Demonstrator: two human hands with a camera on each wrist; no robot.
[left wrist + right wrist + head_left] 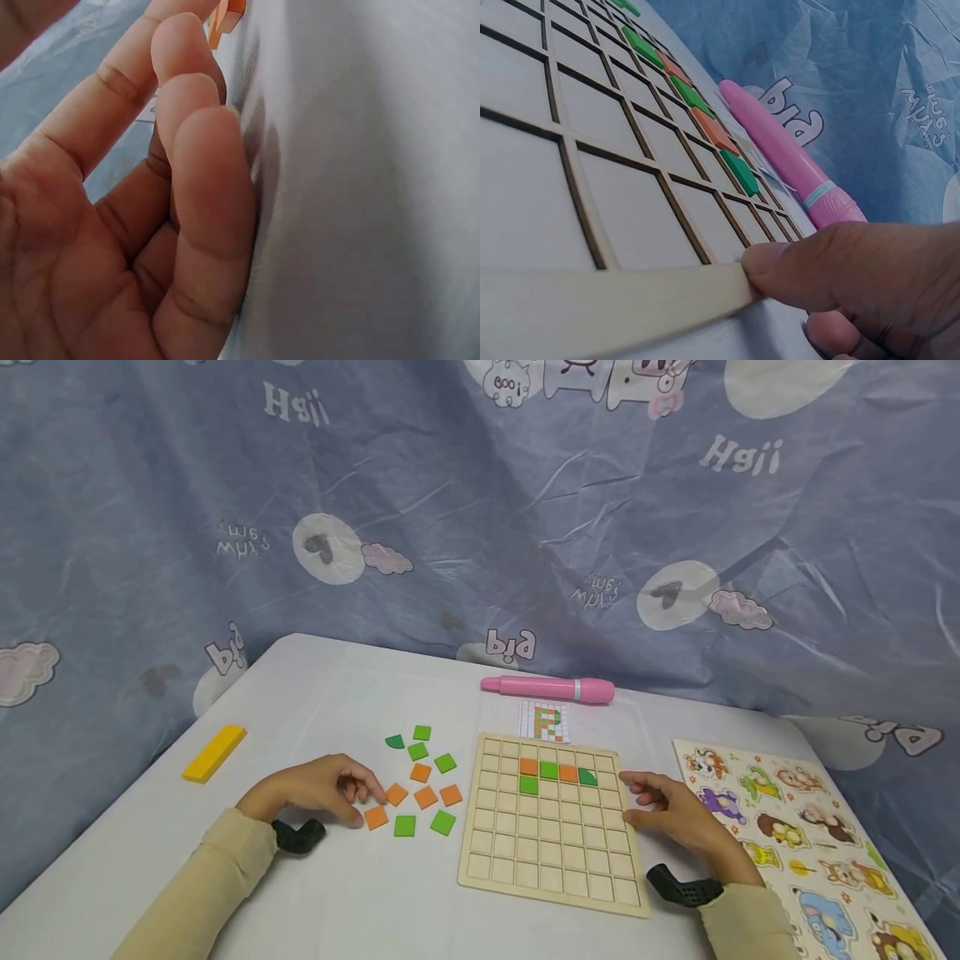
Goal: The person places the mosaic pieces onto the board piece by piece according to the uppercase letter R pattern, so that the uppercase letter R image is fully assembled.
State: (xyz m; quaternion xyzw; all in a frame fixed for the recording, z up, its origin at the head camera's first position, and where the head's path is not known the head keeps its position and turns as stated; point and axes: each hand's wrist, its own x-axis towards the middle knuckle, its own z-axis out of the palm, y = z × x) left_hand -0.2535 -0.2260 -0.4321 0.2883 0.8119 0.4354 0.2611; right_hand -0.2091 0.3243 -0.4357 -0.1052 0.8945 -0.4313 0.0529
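Over the table's left side, my left hand (318,789) is low, with its index fingertip right at an orange square tile (396,794). Its thumb is apart from that tile, near another orange tile (377,817). The remaining fingers are loosely bent in the left wrist view. My right hand (671,810) rests at the right edge of the wooden grid board (553,900), its thumb (769,262) on the rim. Orange and green squares and a dark green quarter-round tile (587,777) form a row in the upper cells, with one green square (528,785) below its left end.
Several loose orange and green tiles lie between my left hand and the board, including a dark green quarter-round (394,742). A pattern card (545,721) and pink pen (547,687) lie behind the board. A yellow block (214,753) is far left, an animal puzzle (795,818) right.
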